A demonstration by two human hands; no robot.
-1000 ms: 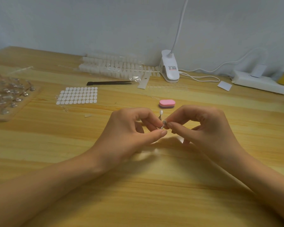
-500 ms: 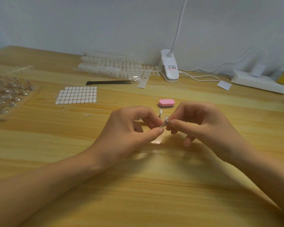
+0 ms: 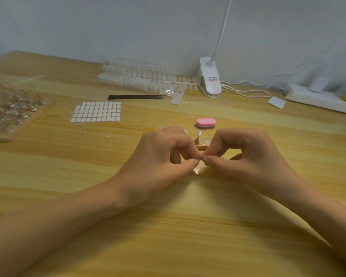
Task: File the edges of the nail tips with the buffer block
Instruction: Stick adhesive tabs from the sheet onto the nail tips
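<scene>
Light wooden table (image 3: 168, 226): 1, spanning the whole view and carrying every item below. Left hand (image 3: 160, 156) and right hand (image 3: 248, 154): 2, meeting at the centre of the table, fingers curled, thumb and forefinger of each pinching the same tiny item where the tips are touching. Flat wooden board (image 3: 31, 121): 1, lying at the far left edge and bearing many small clear pieces on pegs, too blurred to count. Translucent white nail-tip strips (image 3: 140, 78): several, lying in rows against the back wall. White power strip (image 3: 318, 98): 1, sitting at the back right. White clip lamp (image 3: 210, 80): 1, standing just beside the strips, its neck rising out of view. Sheet of white adhesive dots (image 3: 97, 111): 1, lying left of centre. Black tweezers (image 3: 134, 96): 1, lying just behind the sheet. Pink oval buffer block (image 3: 206, 123): 1, lying flat on the table just beyond the hands, apart from both. Small metal stand (image 3: 197, 136): 1, standing upright between block and hands, carrying a clear tip. Small pale nail tip (image 3: 202, 156): 1, being held between both hands, mostly hidden.
</scene>
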